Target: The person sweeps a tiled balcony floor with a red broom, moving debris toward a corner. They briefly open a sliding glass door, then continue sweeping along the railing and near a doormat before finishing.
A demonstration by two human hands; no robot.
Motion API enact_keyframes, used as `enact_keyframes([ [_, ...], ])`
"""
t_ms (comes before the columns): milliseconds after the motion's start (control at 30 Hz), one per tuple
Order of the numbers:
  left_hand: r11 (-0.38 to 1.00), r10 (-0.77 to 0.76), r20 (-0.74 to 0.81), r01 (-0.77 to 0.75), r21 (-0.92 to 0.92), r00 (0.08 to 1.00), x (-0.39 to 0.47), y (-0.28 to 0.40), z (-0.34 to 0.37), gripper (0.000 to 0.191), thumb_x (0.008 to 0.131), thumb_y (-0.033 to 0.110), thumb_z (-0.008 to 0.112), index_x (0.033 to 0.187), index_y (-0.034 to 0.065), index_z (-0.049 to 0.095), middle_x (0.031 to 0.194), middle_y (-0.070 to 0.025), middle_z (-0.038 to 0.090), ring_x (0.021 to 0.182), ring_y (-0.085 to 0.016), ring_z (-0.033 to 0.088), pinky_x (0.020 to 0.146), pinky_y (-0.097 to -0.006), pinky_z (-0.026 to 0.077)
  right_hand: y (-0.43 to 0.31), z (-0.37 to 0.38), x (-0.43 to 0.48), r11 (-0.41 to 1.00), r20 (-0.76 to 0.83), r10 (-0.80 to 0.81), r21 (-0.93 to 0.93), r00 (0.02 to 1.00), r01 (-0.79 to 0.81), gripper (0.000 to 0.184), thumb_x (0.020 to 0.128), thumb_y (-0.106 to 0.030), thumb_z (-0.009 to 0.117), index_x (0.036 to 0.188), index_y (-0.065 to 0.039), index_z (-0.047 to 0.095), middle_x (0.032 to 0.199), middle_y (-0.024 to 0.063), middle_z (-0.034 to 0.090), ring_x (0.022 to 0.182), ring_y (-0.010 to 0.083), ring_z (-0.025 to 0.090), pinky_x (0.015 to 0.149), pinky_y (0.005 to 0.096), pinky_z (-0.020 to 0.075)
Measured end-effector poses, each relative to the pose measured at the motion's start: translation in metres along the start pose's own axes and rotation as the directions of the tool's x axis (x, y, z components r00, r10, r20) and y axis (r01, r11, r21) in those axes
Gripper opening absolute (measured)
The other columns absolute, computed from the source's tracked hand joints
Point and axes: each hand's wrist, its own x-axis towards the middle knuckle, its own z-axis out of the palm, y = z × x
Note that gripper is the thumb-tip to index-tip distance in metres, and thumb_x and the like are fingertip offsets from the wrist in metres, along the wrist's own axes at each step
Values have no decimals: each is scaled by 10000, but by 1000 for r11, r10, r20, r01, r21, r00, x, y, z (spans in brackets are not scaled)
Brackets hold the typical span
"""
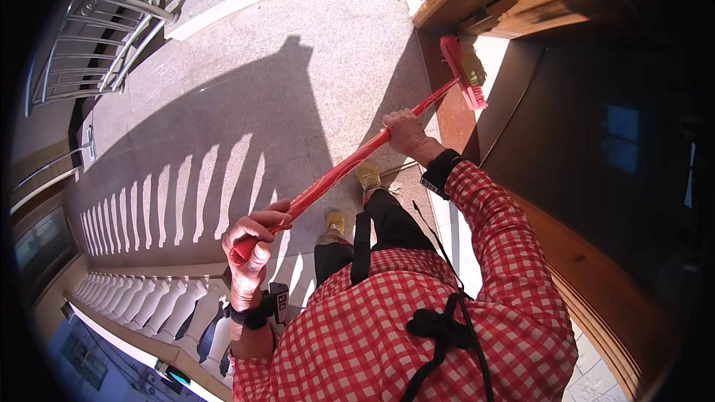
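Observation:
A red broom handle [335, 177] runs slantwise across the view from lower left to upper right. Near its top end, my left hand [254, 243] is wrapped around it. Farther down the shaft, my right hand [403, 133] grips it too. The broom head [461, 70], red with yellowish and red bristles, lies at the far right end of the handle, by the reddish stone strip at the foot of the doorway. Black straps with small devices circle both wrists. My feet, in yellow shoes, stand on the speckled floor below the handle.
A white baluster railing [139, 304] lines the left side, its shadow falling on the tiled floor [357, 39]. Metal rails [95, 39] stand at upper left, near a long-handled floor tool [89, 144]. To the right is a wooden door frame [586, 254] beside a dark panel.

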Motion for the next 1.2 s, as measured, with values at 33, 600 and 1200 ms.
enact_keyframes([
  [33,995,-92,21,93,-22,996,20,-17,19,305,805,315,668,815,38,541,1051,-203,603,1176,-365,460,976,-482,357,33,-4,7,992,84,82,-102,993,-73,110,719,-180,607,750,-80,575,833,110,600,867,286,582,751,420,442],
  [600,611,484,302,-564,556,821,28,227,-28,450,860,495,500,645,102,451,633,-54,559,616,-265,598,612,-421,438,-180,-113,136,837,111,-488,342,866,428,179,749,-167,571,813,-20,650,786,174,644,759,328,649,682,410,508],
  [1200,675,428,179,-446,588,886,198,253,-160,208,805,195,590,685,75,470,645,-62,583,711,-300,640,604,-375,471,-226,-62,331,895,30,-244,393,969,213,175,759,-219,570,829,-63,610,845,140,622,846,334,598,731,440,466],
])
